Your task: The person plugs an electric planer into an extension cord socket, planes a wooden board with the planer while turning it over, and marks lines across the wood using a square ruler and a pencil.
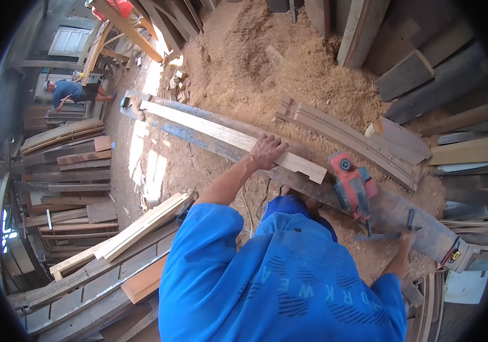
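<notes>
My left hand (268, 151) is closed over a long pale wooden piece (210, 129), which has a notch near its right end. This piece lies lengthwise on a worn, blue-stained plank (181, 135). To its right, a red and black power planer (353, 185) rests on the same plank. Lower right, my right hand (407, 236) is closed at a dark, thin tool (411, 219) over the plank; the tool's exact form is unclear. A yellow and black object (454, 254) sits near the plank's right end.
Sawdust (244, 51) covers the floor beyond the plank. Grooved timbers (349, 139) lie behind the planer. Boards lean at the upper right and lie stacked at left (73, 188) and lower left (141, 228). A person in blue (68, 91) is at a far bench, upper left.
</notes>
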A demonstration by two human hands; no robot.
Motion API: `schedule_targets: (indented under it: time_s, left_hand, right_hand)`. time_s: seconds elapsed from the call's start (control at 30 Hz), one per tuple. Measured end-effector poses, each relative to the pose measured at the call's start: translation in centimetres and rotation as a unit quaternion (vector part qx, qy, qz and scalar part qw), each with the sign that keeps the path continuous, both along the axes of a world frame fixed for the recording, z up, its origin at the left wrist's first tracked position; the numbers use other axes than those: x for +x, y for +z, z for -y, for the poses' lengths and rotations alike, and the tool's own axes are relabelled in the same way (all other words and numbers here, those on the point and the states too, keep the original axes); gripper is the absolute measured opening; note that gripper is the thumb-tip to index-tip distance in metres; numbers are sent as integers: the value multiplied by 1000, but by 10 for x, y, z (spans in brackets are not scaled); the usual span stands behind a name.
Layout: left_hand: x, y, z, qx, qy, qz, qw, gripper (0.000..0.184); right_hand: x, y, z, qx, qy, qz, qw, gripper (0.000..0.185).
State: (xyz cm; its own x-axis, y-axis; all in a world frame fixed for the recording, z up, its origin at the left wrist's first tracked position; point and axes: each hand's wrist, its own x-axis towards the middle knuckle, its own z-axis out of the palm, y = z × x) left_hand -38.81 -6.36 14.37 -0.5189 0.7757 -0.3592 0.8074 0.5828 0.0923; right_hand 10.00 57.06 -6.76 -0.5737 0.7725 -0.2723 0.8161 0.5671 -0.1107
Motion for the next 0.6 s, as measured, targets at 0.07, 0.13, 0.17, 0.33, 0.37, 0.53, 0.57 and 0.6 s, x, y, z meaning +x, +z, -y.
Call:
schedule_targets:
  time_s: [0.07,0.13,0.17,0.33,0.37,0.53,0.57,0.6]
  left_hand:
    - [0,-3,2,5,7,3,1000,80]
    - [0,-11,0,21,5,0,1000,80]
    - [1,-14,2,30,5,-5,1000,80]
    - [-4,-10,4,29,10,22,999,76]
    - [-4,-10,6,34,15,21,999,76]
    - [-5,-17,13,94,12,-2,995,75]
    - [-3,-20,14,107,7,-4,994,76]
    - [-1,-22,12,126,26,-17,992,82]
  right_hand:
    - [-6,-1,-1,68,-40,-14,997,58]
    - [-43,38,19,84,-75,11,994,62]
    - [-98,107,59,67,-86,44,993,64]
    - [-254,229,196,89,177,-114,974,61]
    - [-283,249,230,40,232,-157,959,62]
    - [-388,283,396,-262,435,-13,861,70]
    - [-391,263,415,-236,484,17,843,80]
    - [-399,256,436,-241,462,108,847,89]
